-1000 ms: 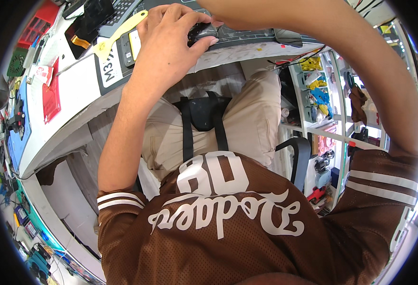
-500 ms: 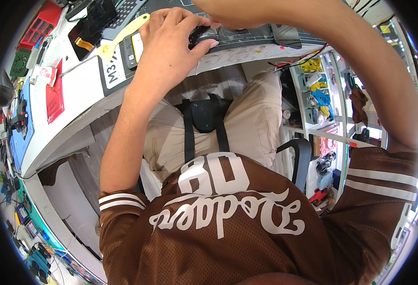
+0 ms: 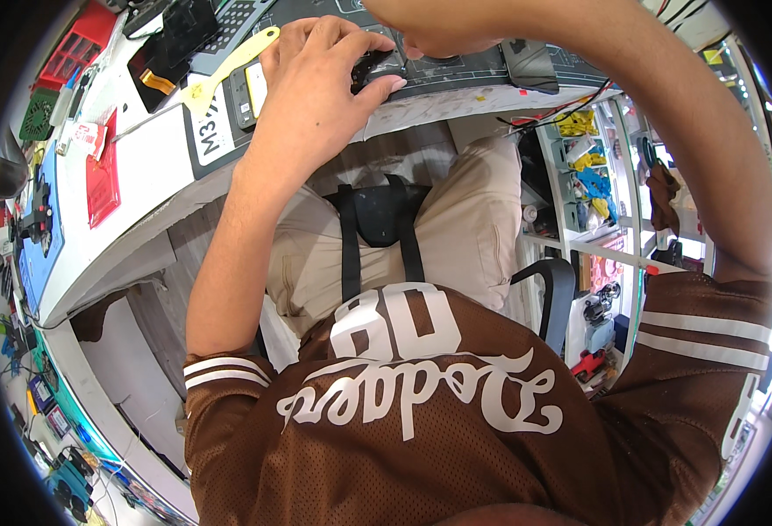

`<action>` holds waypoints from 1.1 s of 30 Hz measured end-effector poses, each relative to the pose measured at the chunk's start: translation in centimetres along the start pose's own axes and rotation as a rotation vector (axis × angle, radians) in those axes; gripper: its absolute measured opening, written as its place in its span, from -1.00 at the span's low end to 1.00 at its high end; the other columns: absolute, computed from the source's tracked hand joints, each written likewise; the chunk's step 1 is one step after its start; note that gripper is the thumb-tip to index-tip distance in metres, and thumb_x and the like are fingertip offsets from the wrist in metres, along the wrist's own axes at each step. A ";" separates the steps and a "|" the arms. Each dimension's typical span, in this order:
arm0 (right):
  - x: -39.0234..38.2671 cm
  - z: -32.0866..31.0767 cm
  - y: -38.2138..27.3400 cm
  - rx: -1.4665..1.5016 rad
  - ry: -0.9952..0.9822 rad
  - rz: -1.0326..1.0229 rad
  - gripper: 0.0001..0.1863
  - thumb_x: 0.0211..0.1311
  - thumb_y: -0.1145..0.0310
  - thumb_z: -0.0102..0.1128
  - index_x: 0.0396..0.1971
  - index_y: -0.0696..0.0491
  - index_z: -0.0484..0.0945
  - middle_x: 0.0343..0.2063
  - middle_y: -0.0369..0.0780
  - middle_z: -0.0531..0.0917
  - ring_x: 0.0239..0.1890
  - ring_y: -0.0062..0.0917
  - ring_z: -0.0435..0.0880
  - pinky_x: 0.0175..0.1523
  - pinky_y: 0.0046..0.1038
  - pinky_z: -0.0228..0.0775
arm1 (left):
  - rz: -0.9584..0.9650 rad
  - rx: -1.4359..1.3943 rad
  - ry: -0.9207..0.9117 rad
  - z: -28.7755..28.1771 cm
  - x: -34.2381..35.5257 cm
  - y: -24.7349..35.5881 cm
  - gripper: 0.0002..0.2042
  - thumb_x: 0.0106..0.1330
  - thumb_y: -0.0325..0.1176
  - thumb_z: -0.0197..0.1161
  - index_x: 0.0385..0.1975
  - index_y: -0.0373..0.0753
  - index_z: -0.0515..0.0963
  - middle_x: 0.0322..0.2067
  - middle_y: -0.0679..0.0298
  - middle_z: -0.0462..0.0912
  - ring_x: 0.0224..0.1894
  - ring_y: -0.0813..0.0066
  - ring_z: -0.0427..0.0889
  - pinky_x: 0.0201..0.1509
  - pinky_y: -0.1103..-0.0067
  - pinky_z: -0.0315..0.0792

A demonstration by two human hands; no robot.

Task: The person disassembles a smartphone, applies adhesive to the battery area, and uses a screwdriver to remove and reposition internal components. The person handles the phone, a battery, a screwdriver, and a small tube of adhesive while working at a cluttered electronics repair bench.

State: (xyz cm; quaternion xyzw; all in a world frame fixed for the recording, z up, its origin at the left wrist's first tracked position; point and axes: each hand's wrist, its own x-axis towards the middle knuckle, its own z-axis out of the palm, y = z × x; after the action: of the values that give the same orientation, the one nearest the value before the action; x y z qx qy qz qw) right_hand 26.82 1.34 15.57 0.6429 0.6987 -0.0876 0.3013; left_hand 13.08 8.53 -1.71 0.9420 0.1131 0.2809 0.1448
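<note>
At the near edge of the bench, my left hand [image 3: 316, 88] curves its thumb and fingers around a small black device [image 3: 371, 70] and holds it there; most of the device is hidden behind the fingers. Close by on the right, my right hand [image 3: 434, 31] is curled in at the top edge of the picture. What its fingers hold, if anything, cannot be made out. Under both hands lies a dark mat [image 3: 456, 74]. A yellow scraper-like tool [image 3: 228, 68] and a phone-like part with a yellow edge [image 3: 250, 92] lie left of my left wrist.
A dark phone [image 3: 530, 66] lies right of my hands, with red and black wires [image 3: 565, 110] over the bench edge. On the left are a dark screen panel [image 3: 153, 74], a red tray [image 3: 103, 188] and a blue mat [image 3: 42, 237]. Shelves with coloured bags [image 3: 592, 180] stand on the right.
My right hand has shifted slightly to the right, and its fingertips sit a little farther from the left hand's. The left hand keeps its hold on the black device.
</note>
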 end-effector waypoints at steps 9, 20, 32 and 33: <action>-0.2 0.9 0.2 -0.015 0.107 -0.041 -0.74 0.16 0.38 0.29 -0.22 0.16 0.81 -0.21 0.01 0.82 -0.11 -0.12 0.83 0.00 -0.15 0.66 | 0.003 -0.012 0.015 0.0 -0.1 0.0 -0.64 0.29 -0.11 0.51 0.05 -0.04 0.74 0.04 0.32 0.64 0.31 0.15 0.40 0.44 0.18 0.13; -4.7 -0.7 1.4 0.061 0.316 0.217 -0.75 0.24 0.32 0.31 -0.25 0.18 0.80 -0.34 0.00 0.80 -0.23 -0.15 0.82 -0.08 -0.21 0.65 | 0.038 -0.075 0.055 0.1 1.4 1.2 -0.71 0.26 -0.19 0.54 -0.03 -0.02 0.76 -0.03 0.37 0.65 0.27 0.18 0.43 0.39 0.19 0.17; -11.2 6.7 3.0 0.644 0.868 0.686 -0.69 0.40 0.24 0.42 -0.38 0.21 0.74 -0.72 -0.35 0.49 -0.65 -0.74 0.34 -0.50 -0.52 0.15 | 0.181 0.094 0.211 4.7 4.3 3.9 -0.83 0.26 -0.25 0.53 -0.20 0.06 0.72 -0.08 0.53 0.65 0.22 0.28 0.47 0.31 0.23 0.18; -11.6 7.2 3.1 0.678 0.866 0.700 -0.70 0.40 0.24 0.42 -0.37 0.21 0.74 -0.71 -0.36 0.48 -0.64 -0.75 0.31 -0.50 -0.52 0.14 | 0.183 0.098 0.195 4.7 4.4 4.0 -0.84 0.27 -0.26 0.52 -0.19 0.04 0.71 -0.08 0.52 0.65 0.21 0.28 0.47 0.31 0.22 0.18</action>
State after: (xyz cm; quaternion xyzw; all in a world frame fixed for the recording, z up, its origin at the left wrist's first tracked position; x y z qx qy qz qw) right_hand 31.92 -11.64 16.80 0.8690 0.4400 0.0671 -0.2163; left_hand 19.82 5.06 -1.96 0.9225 0.0538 0.3773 0.0608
